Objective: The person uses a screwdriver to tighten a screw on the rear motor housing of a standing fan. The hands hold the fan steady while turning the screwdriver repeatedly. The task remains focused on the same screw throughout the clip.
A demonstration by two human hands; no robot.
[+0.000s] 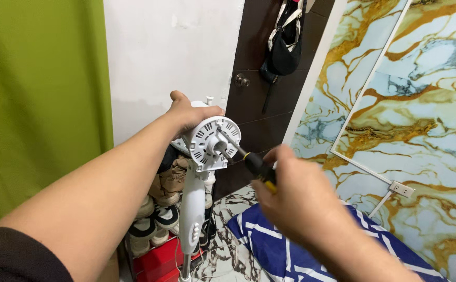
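Left hand (189, 116) lay on top of the fan motor housing (215, 142), right hand (296, 196) held a screwdriver (254, 164) before it, shoes (160, 209) stacked behind the fan stand (192, 214), bag (285, 42) hung on the door (256, 78) behind.

Open air is left at twelve o'clock above the fan motor (215, 142), up to the white wall (170, 57). At nine o'clock the way is closed by the green curtain (40, 104). At six o'clock the fan stand (192, 209) is crowded by stacked shoes (157, 209). At three o'clock room is bounded by the marbled wall (421, 120).
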